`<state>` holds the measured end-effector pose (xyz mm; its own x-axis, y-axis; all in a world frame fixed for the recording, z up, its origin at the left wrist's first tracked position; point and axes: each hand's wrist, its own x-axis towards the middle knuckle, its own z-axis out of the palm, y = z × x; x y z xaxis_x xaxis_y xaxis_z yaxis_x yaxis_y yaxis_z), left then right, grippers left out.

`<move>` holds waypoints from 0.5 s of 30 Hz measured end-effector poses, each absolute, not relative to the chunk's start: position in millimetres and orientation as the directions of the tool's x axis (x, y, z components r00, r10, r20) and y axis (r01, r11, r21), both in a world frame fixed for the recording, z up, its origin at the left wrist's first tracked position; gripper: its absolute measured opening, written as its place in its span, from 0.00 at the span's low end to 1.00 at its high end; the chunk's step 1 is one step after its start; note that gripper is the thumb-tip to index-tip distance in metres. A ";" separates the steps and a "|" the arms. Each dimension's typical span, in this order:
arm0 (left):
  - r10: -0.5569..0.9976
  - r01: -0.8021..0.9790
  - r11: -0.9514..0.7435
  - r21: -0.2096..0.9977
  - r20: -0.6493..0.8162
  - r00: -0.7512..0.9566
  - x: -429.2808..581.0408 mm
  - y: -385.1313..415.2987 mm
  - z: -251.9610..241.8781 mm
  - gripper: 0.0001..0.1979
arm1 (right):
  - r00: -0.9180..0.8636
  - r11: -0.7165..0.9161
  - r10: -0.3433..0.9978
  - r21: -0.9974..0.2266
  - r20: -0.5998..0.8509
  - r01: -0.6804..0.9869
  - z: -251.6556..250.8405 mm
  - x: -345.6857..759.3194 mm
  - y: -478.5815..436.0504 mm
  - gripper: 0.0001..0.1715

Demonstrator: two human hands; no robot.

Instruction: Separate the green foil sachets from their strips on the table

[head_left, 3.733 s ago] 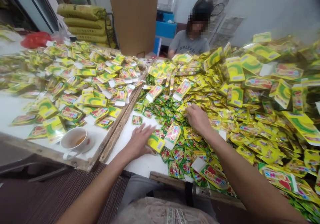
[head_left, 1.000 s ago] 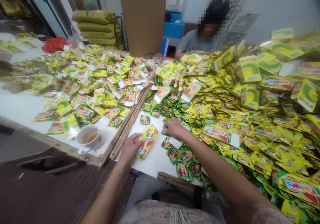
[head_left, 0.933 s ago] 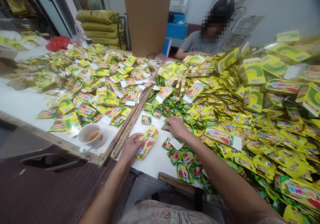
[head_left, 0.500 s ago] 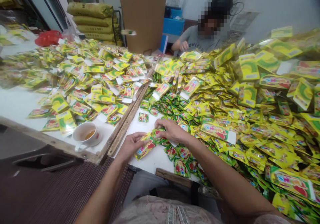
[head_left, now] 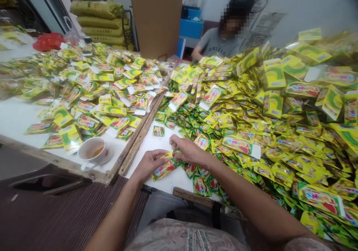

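Observation:
My left hand (head_left: 151, 164) is closed around a small yellow carton (head_left: 164, 170) with a watermelon print, tilted over the white table. At the carton's upper right end is my right hand (head_left: 187, 150), its fingers curled and its thumb against a green sachet (head_left: 176, 156). The sachet is mostly hidden by the thumb and the carton end, so how far it sits inside cannot be seen. A single green sachet (head_left: 158, 131) lies flat beyond my hands. Loose green sachets (head_left: 200, 185) with watermelon pictures lie beside my right forearm.
Yellow packets (head_left: 282, 143) and cartons are heaped on the right. Another pile of cartons (head_left: 89, 120) covers the left table, by a cup (head_left: 93, 152) of brown liquid. A wooden edge strip (head_left: 141, 137) divides the tables. A person (head_left: 223, 42) sits behind the heap.
The green sachet in my right hand has gone lower against the carton end, and less of it shows. My right fingers have curled more. The person's raised hand has dropped from sight.

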<state>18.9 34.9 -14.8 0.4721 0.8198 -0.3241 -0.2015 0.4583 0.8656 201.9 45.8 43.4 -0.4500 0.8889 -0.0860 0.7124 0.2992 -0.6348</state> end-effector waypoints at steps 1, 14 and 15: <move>0.813 -0.208 0.479 0.853 -0.340 0.473 19.4 34.7 -14.9 0.17 | -0.445 0.299 0.893 -0.652 -0.066 0.697 43.5 201.6 45.4 0.24; 0.860 -0.387 0.475 0.790 -0.325 0.393 28.9 33.6 -7.4 0.18 | -0.124 0.007 0.992 -0.951 -0.033 0.308 26.8 206.3 25.5 0.22; 0.860 -0.383 0.474 0.793 -0.324 0.394 29.7 33.1 -6.7 0.18 | -0.115 -0.001 0.993 -0.951 -0.039 0.309 25.7 203.0 22.3 0.23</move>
